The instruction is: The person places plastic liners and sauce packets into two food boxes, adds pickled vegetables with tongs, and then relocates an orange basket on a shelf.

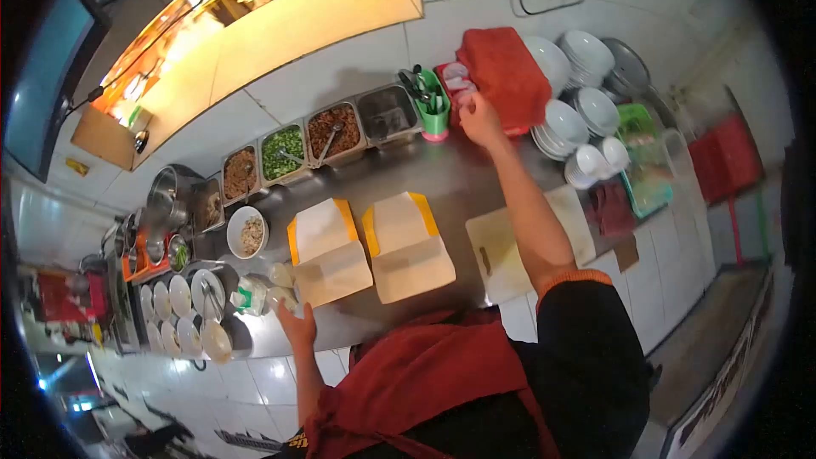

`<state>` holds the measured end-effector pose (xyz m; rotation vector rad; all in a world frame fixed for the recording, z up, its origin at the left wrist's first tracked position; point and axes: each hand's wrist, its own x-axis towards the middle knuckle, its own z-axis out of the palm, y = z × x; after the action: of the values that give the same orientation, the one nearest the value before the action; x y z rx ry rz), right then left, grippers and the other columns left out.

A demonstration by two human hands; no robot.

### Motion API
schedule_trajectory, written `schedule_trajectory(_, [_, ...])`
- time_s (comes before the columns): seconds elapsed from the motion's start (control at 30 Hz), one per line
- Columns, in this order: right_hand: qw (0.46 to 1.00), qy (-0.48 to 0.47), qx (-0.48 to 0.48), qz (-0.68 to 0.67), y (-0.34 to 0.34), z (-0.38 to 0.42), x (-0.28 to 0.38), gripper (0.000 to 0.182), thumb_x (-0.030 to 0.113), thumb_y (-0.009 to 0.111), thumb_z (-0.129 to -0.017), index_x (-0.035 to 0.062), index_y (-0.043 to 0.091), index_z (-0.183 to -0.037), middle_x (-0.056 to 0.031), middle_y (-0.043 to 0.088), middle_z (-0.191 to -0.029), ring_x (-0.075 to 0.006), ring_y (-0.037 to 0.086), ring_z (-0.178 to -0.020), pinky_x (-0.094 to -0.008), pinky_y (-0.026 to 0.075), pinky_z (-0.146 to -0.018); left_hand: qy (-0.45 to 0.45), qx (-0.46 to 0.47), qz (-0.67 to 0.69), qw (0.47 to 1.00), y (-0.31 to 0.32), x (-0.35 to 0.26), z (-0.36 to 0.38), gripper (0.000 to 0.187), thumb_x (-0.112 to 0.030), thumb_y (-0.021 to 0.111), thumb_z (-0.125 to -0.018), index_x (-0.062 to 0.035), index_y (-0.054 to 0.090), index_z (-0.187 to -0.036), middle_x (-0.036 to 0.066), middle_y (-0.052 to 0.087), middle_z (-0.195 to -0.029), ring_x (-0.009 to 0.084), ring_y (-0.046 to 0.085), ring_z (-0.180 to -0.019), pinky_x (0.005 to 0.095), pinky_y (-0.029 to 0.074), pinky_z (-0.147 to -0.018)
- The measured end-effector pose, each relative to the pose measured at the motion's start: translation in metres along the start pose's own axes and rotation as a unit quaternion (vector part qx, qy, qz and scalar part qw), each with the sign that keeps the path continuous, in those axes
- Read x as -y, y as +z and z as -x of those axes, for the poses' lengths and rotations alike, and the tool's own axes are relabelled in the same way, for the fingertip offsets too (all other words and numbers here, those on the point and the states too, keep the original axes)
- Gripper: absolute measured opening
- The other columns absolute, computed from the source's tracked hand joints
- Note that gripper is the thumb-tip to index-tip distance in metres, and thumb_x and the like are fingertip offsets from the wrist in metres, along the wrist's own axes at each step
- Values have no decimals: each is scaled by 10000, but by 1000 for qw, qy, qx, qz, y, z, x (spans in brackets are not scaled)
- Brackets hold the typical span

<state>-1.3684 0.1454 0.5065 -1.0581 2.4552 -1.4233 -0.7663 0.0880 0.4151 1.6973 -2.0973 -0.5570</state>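
My right hand (pixel 482 121) reaches across the counter to a red container (pixel 444 73) of small white and pink pieces (pixel 459 81). Its fingers are drawn together at the container's near edge; what they pinch, if anything, is hidden. Low at the counter's front edge, my left hand (pixel 298 328) is held with thumb and fingers apart, beside a small clear plastic bag (pixel 280 297). Between the hands stand two open paper food boxes, a left one (pixel 333 274) and a right one (pixel 414 269), both with yellow-edged lids raised.
Behind the boxes run metal trays of chopped greens (pixel 283 153) and brown minced topping (pixel 334 130). A green cutlery holder (pixel 434 119), red cloth (pixel 507 76), stacked white bowls (pixel 564 125) and cutting board (pixel 501 259) are right. Leftward are a white bowl (pixel 236 229) and several small dishes (pixel 179 296).
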Motion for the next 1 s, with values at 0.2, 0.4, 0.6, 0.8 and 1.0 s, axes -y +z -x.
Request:
schedule_trajectory(0.2, [925, -41, 176, 335, 8, -99, -12, 232, 154, 525, -862, 29, 696, -958, -233, 675, -978, -370, 661, -951, -461, 535, -825, -164, 79, 204, 962, 18, -127, 110, 437, -183, 675, -863, -14, 520, -1236, 130, 685, -910, 183, 652, -665, 304, 529, -629])
schedule_trajectory(0.4, [900, -142, 212, 353, 27, -119, -52, 220, 135, 522, -871, 9, 702, -887, -226, 688, -937, -369, 679, -894, -474, 548, -759, -140, 73, 139, 978, 7, -169, 114, 210, -156, 647, -883, 13, 652, -1008, 102, 691, -778, 141, 651, -672, 283, 517, -629])
schedule_trajectory(0.6, [960, -102, 77, 248, -4, -95, 5, 276, 164, 602, -848, -47, 537, -1015, -281, 626, -981, -422, 650, -886, -484, 547, -747, -93, 29, 190, 977, 5, -237, 56, 191, -153, 593, -927, 19, 652, -988, 90, 681, -748, 140, 643, -665, 271, 509, -620])
schedule_trajectory(0.8, [971, -102, 10, 214, 2, -64, 2, 215, 91, 508, -850, -79, 526, -981, -340, 568, -943, -459, 619, -849, -497, 530, -751, 45, 200, 262, 943, 21, -302, 11, 232, -172, 521, -978, 25, 640, -1002, 89, 665, -788, 132, 626, -706, 271, 506, -655])
schedule_trajectory(1.0, [971, -63, 98, 207, 16, -52, -24, 272, 86, 519, -848, -90, 554, -1053, -304, 568, -1074, -436, 621, -975, -465, 541, -820, 231, 310, 153, 909, 36, -364, -28, 180, -141, 602, -922, -2, 651, -1026, 126, 686, -897, 235, 646, -785, 326, 507, -716])
